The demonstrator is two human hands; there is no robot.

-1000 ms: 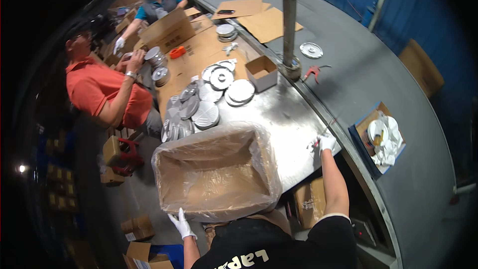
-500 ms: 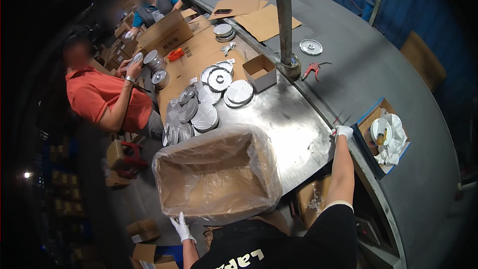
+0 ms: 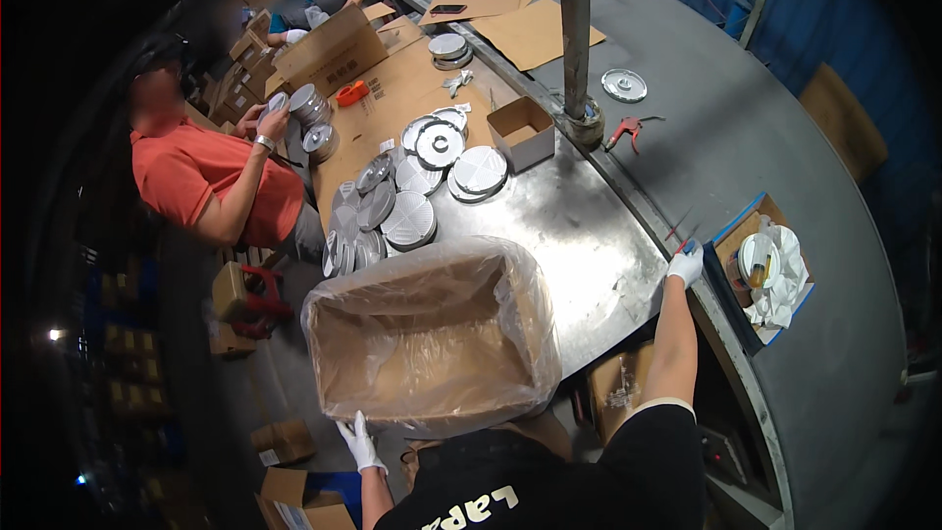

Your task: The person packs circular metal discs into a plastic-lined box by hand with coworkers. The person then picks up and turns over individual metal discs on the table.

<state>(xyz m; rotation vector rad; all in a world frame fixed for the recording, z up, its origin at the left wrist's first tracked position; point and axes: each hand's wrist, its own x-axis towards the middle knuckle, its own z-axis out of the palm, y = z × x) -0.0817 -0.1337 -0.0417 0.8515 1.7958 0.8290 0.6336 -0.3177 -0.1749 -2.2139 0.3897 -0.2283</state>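
The right hand (image 3: 686, 263) grasped a slim red tool (image 3: 676, 233) at the tabletop's (image 3: 601, 270) right edge; this handling step seemingly called for a steady hold next. The left hand (image 3: 361, 444) touched the plastic-lined carton (image 3: 432, 306), its grip unclear.

- Your gloved hands: two, left hand (image 3: 362, 444) and right hand (image 3: 686, 265)
- One plastic-lined carton (image 3: 339, 353), near you
- One reddish tool (image 3: 680, 247) in your right hand
- One phone (image 3: 448, 9), far
- One blow gun (image 3: 628, 130), one loose white disc (image 3: 624, 85), right
- Piled round discs (image 3: 407, 220): too overlapped for you to count
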